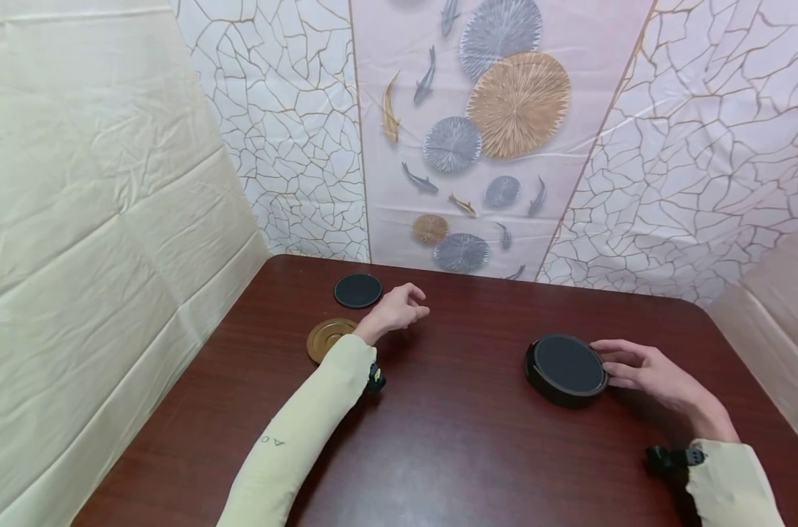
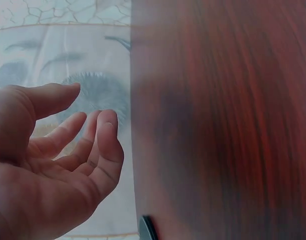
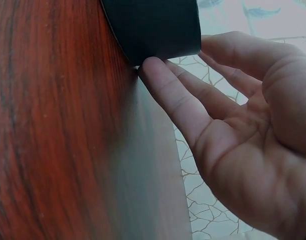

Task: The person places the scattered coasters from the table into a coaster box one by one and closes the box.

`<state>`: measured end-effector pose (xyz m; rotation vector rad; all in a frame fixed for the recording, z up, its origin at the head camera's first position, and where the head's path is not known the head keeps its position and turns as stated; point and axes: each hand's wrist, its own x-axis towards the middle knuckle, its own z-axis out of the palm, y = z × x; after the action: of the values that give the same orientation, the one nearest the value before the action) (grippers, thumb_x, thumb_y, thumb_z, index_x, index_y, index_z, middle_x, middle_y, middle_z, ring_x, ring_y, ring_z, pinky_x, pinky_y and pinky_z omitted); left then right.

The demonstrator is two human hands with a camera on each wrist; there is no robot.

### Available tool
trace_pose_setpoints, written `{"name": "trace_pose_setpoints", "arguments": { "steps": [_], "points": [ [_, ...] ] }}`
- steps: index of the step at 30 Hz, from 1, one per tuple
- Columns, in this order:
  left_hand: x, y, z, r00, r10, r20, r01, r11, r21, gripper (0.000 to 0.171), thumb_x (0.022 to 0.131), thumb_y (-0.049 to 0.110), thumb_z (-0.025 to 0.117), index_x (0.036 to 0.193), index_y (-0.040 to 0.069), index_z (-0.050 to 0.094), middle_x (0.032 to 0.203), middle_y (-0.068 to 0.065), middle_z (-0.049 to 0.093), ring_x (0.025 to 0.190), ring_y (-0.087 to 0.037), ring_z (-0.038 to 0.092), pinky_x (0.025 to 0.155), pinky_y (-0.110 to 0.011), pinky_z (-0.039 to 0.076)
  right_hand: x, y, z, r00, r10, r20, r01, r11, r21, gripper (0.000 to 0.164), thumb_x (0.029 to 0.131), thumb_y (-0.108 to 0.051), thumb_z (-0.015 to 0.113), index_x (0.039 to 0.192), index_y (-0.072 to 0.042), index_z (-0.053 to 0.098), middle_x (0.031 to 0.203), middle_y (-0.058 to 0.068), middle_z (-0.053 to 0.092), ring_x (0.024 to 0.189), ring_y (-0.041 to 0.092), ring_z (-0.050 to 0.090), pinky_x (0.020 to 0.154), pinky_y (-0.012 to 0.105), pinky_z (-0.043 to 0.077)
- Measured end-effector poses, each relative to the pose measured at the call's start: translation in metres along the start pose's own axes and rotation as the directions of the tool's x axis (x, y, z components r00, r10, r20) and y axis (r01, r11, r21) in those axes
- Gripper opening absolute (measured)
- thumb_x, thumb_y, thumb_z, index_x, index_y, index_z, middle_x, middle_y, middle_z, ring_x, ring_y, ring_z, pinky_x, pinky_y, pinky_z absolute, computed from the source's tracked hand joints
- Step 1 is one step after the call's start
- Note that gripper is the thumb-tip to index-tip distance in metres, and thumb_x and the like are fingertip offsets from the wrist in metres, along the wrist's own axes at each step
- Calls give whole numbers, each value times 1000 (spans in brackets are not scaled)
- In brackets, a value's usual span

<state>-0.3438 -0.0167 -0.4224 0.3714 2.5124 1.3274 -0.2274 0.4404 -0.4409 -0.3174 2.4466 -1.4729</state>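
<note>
My left hand (image 1: 399,307) hovers over the back of the table with loosely curled fingers and nothing between them; in the left wrist view its palm and thumb (image 2: 58,97) stand apart from the fingertips. Nearest to it are a thin black round coaster (image 1: 358,290) and a gold-brown ringed disc (image 1: 325,338), partly behind the left sleeve. On the right, a low round black holder (image 1: 557,394) has a dark coaster (image 1: 570,364) on top. My right hand (image 1: 656,377) touches the holder's right side with nearly straight fingers; the right wrist view shows fingertips against its wall (image 3: 158,30).
The dark red-brown table (image 1: 438,439) has rounded back corners. Patterned cloth (image 1: 293,132) hangs behind its back edge, and pale cloth (image 1: 96,219) stands along the left side. A small black wrist camera (image 1: 669,460) sits by the right sleeve.
</note>
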Motion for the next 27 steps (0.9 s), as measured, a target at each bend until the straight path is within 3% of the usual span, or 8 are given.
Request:
{"name": "trace_pose_setpoints", "arguments": {
  "steps": [6,11,19,27],
  "points": [
    [-3,-11,-14,999,-9,-34,10,999,51,37,95,23,64,126,5,55,106,-13,63,91,-30,66,66,-28,53,0,1,-1,1000,10,-4,-9,1000,18,55,95,-13,64,142,4,41,119,-9,67,102,3,67,81,28,59],
    [-3,-24,-27,992,-30,-121,46,990,132,30,96,24,62,121,8,57,109,-12,62,93,-25,62,77,-33,52,0,2,-2,1000,1,12,-1,999,36,54,96,-12,63,142,5,40,121,-6,66,102,4,68,82,29,59],
    [-2,-38,-49,978,-56,-202,91,982,168,26,98,23,60,119,8,56,110,-11,63,99,-26,61,87,-40,51,0,0,-3,999,36,-41,-39,995,-87,56,93,-21,68,141,-1,46,124,6,66,101,-3,65,79,27,58],
    [-5,-49,-73,941,-42,-336,158,931,328,30,98,26,56,120,6,55,126,-16,60,114,-35,58,94,-47,49,-1,-3,0,1000,-6,-20,4,997,-77,57,93,-18,68,141,1,45,128,19,63,103,-1,65,79,27,58]
  ]
}}
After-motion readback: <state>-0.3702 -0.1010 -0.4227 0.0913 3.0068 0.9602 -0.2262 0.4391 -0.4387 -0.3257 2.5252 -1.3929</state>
